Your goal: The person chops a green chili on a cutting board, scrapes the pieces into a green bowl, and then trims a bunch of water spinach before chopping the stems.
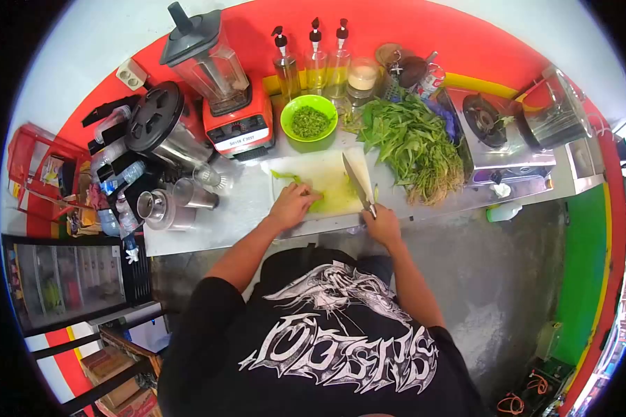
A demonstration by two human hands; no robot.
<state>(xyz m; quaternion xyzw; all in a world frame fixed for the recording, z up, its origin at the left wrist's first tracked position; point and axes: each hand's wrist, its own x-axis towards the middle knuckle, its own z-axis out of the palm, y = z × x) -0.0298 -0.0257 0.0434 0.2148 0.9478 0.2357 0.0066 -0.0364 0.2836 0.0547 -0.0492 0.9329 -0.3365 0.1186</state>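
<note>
My right hand [382,226] is wrapped round the handle of a kitchen knife [357,179], its blade pointing up and away over the right part of a white cutting board [341,174]. My left hand [295,203] is closed on the board, fingers bent over a green leafy stalk [283,174]. One end of the stalk shows above the hand, and green bits lie by the fingertips. Behind the board, a lime-green bowl [308,147] holds chopped greens [309,123]. Right of the knife lies a big heap of leafy greens [407,135] with roots towards me.
Left of the bowl stands a red blender [238,125], with a steel container [167,125] and metal cups [195,194] beside it. Pump bottles [316,66] line the red wall. A gas stove [508,167] is at the right, holding a blender jug [556,125].
</note>
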